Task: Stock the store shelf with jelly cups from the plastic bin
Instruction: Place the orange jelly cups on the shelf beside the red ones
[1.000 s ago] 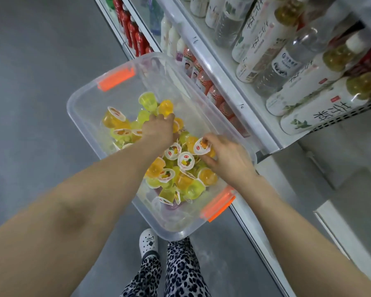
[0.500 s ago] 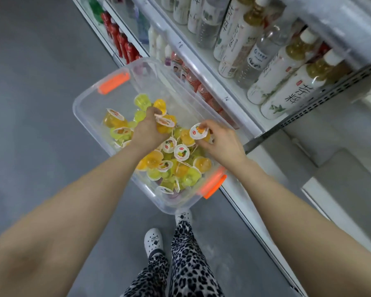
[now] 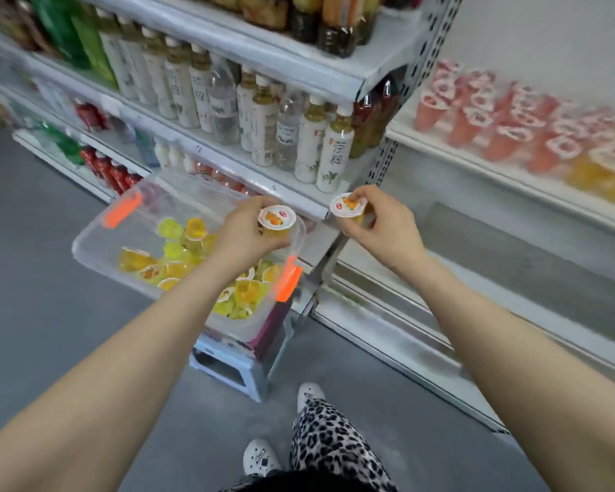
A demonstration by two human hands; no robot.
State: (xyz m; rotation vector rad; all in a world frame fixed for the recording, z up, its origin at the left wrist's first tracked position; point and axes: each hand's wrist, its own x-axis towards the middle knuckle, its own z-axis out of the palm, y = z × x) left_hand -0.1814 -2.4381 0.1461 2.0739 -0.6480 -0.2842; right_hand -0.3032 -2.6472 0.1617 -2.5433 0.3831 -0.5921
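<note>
Two cups (image 3: 276,219) now out of bin (image 3: 100,243)

Clear glossy plastic on the bin (image 3: 82,257), walls you can see straight through, with bright orange plastic latches (image 3: 121,210). The left jelly cup (image 3: 276,219) and the right jelly cup (image 3: 348,207) have translucent plastic sides under smooth printed film lids. The shelf (image 3: 476,165) is white painted metal, its upright (image 3: 386,161) perforated. Bottles (image 3: 334,150), shiny plastic. Floor (image 3: 50,332), smooth matt grey. A pale moulded plastic stool (image 3: 228,367), leopard-print cloth trousers (image 3: 334,449), white rubbery shoes (image 3: 261,456).
</note>
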